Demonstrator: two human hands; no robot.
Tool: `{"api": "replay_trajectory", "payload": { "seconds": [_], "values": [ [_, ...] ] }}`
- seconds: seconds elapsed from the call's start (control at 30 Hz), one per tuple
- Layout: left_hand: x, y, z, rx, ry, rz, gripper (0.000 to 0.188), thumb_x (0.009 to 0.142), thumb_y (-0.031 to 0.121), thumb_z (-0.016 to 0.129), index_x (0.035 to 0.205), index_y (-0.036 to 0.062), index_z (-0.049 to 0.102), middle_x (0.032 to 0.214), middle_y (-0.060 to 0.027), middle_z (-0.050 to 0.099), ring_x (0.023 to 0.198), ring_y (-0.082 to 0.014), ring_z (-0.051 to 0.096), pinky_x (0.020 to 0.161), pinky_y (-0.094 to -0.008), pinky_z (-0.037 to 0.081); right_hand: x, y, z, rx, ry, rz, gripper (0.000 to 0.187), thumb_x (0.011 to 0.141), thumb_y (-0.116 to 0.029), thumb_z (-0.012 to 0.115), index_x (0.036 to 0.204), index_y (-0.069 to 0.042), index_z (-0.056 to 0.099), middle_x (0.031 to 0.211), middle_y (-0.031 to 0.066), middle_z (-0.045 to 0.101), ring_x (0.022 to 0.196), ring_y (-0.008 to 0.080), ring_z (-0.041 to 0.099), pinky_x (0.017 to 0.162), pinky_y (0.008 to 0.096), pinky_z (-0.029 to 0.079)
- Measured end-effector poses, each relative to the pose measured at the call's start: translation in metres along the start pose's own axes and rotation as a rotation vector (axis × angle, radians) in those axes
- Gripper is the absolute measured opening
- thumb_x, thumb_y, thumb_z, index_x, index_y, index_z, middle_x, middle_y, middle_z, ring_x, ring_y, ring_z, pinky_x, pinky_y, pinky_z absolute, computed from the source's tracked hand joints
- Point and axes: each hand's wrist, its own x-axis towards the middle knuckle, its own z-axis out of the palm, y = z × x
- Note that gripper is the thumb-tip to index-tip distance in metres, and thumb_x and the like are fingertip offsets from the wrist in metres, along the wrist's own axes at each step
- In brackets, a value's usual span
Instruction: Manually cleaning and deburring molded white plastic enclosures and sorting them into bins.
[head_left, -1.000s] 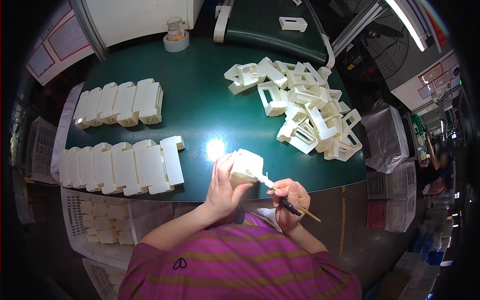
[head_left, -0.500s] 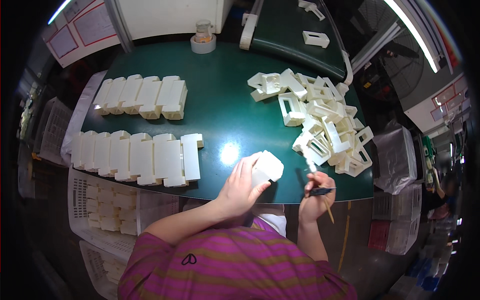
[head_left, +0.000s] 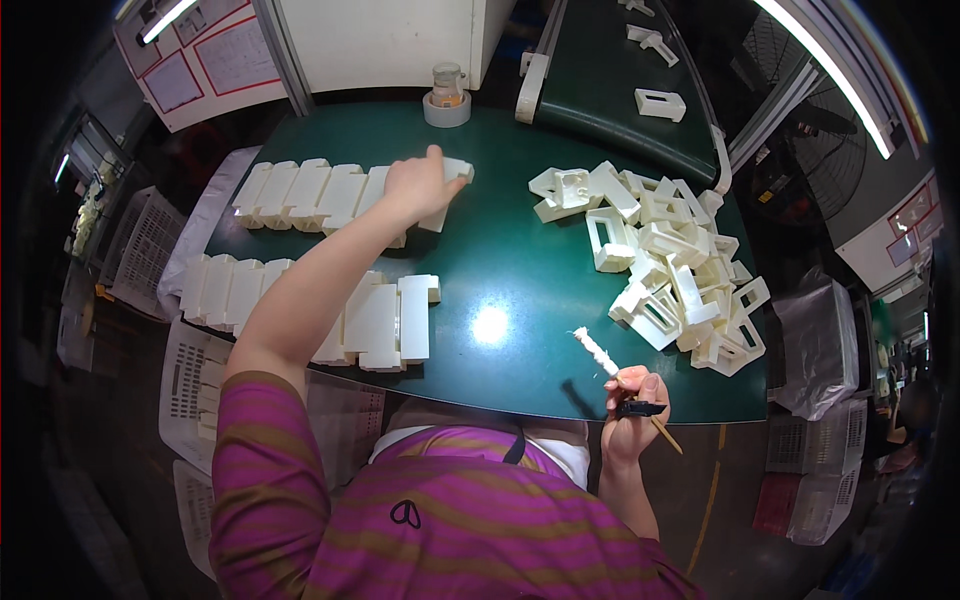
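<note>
At the right end of the far row of white plastic parts, my left hand has its fingers closed on a boxy white plastic part. My palm and fingers hide much of it. My right hand, near the front edge, is closed round a thin wooden stick whose upper end is wrapped in ragged white material. A small black tool lies across the same fingers; its kind cannot be made out. A nearer row of white parts is partly covered by my left forearm.
A loose heap of white plastic frames covers the right of the green table. Behind it, a dark conveyor belt carries a few parts. A glass jar stands in a tape roll. Crates sit below left.
My left hand has carried the white part from the table's front to the right end of the far row. My right hand keeps the stick and black tool. The view has shifted slightly.
</note>
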Motion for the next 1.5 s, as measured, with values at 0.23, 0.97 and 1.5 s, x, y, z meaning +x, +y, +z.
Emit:
{"api": "replay_trajectory", "payload": {
  "seconds": [0.23, 0.97, 1.5],
  "values": [
    [0.009, -0.024, 0.018, 0.344, 0.093, 0.042, 0.050, 0.082, 0.041, 0.063, 0.115, 0.0045, 0.054, 0.120, -0.0143, 0.054, 0.120, -0.0261, 0.044, 0.098, -0.0416, 0.037, -0.002, 0.000, -0.005, 0.012, 0.016, 0.070, 0.034, 0.099, -0.021, 0.042, 0.075, 0.000, 0.055, 0.078, 0.0128, 0.059, 0.056, 0.0115, 0.051, 0.048, 0.0203, 0.038],
    [-0.175, 0.104, 0.098, -1.201, -0.535, 0.584, 0.022, 0.090, 0.014, 0.056, 0.110, 0.0073, 0.061, 0.096, -0.0066, 0.067, 0.090, -0.0192, 0.064, 0.080, -0.0309, 0.050, 0.408, 0.031, 0.046, -1.415, -0.216, -0.448, 0.020, 0.085, -0.021, 0.062, 0.093, -0.003, 0.061, 0.085, 0.0181, 0.065, 0.083, 0.0351, 0.063, 0.072, 0.0420, 0.048],
    [-0.179, 0.101, 0.094, -1.590, -0.840, 0.418, 0.022, 0.094, 0.010, 0.053, 0.112, 0.0003, 0.059, 0.103, -0.0086, 0.064, 0.097, -0.0163, 0.061, 0.087, -0.0300, 0.047, 0.376, 0.035, 0.092, -0.565, -0.453, -0.196, 0.050, 0.083, -0.013, 0.065, 0.131, -0.008, 0.050, 0.093, 0.0042, 0.065, 0.083, 0.0120, 0.062, 0.069, 0.0244, 0.047]
  ]
}}
